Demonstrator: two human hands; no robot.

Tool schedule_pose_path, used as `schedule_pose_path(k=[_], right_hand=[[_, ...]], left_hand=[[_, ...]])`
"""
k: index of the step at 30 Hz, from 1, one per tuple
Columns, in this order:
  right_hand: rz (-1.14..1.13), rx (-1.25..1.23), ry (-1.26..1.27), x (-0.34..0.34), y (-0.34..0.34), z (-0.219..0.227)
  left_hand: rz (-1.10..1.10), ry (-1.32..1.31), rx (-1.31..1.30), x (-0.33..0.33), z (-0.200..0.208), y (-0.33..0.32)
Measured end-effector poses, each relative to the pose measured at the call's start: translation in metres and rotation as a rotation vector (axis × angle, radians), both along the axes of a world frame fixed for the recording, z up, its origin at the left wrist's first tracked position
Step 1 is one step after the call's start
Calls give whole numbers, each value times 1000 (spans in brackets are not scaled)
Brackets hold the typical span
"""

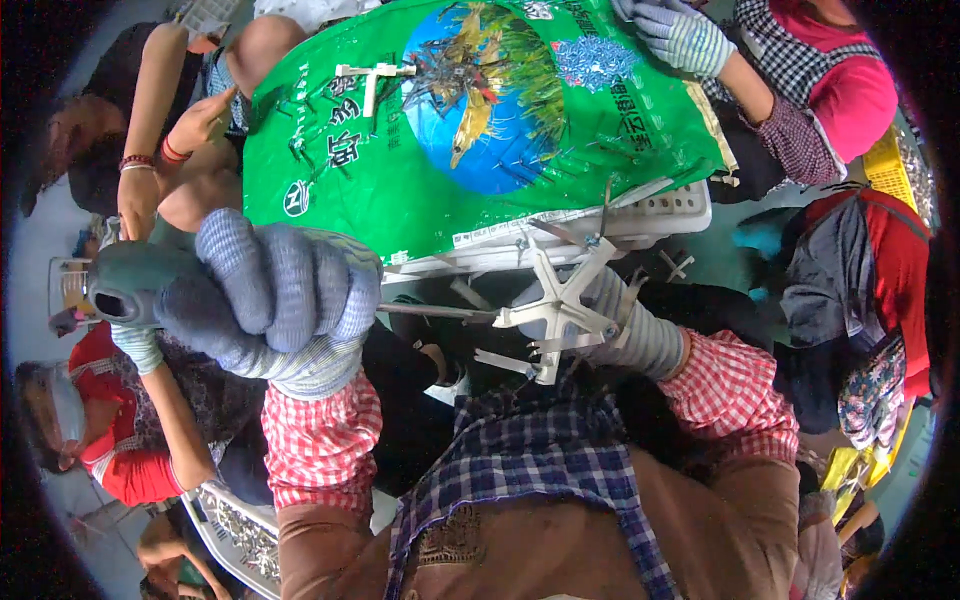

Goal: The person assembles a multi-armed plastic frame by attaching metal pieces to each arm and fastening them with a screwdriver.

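My left hand (290, 295), in a grey knitted glove, is closed around the thick dark handle of a screwdriver (135, 285). Its thin metal shaft runs right and reaches a white star-shaped bracket (555, 305). Gloved as well, my right hand (630, 320) grips this bracket from behind, its fingers partly hidden by it. Narrow strips stick out from the ends of several of the bracket's arms. Whether the screwdriver's tip sits in a screw is too small to tell.
Ahead lies a green printed sack (350, 190) over a white perforated crate (680, 210). On it are a heap of dark thin parts (455, 75), a pile of small blue pieces (595, 62) and a white branched piece (372, 85). Co-workers sit around; one gloved hand (685, 38) rests at the sack's far right.
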State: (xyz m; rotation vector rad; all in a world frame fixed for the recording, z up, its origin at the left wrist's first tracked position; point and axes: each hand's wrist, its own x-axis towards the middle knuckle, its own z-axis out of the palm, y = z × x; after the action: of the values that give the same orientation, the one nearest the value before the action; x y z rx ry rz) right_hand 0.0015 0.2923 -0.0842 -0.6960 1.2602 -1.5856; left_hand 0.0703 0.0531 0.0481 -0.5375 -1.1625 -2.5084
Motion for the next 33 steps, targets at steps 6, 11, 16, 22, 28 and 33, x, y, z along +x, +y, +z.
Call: schedule_pose_path(k=[6, 11, 16, 22, 28, 33], right_hand=[[206, -33, 720, -14, -16, -2], [106, -134, 805, -9, -7, -23], [-101, -66, 1372, -32, -15, -14], [-294, -186, 276, -22, -15, -13], [-92, -128, 484, -6, -11, 18], [157, 54, 598, -5, 6, 16]], left_hand=[[-404, 215, -31, -11, 0, -19], [-403, 101, 160, -11, -16, -16], [-8, 256, 56, 22, 25, -31], [390, -677, -306, 52, -40, 34], [444, -569, -719, 51, -94, 104], [700, -323, -635, 83, -93, 114]])
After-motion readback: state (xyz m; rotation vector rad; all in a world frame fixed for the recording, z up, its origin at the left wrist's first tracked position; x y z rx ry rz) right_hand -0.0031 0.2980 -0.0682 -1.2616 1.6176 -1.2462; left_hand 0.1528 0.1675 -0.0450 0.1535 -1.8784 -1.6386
